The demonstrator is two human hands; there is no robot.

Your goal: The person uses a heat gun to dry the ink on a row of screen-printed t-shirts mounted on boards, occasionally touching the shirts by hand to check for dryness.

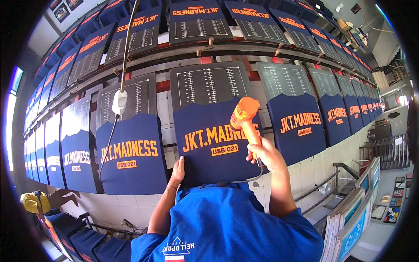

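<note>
My right hand is closed round the handle of an orange hair dryer. Its nozzle points left and down over the orange lettering on a navy T-shirt. That shirt lies on a dark printing board whose bare upper part carries white ruler marks. At the shirt's lower left edge, my left hand rests with its fingers stretched out, holding nothing. The dryer's cord drops from the handle and runs left along the front of the board.
More boards with navy shirts stand in rows on both sides and behind a metal rail. A white socket hangs from above on the left. A person in a yellow cap is at the lower left. Framed screens lean at right.
</note>
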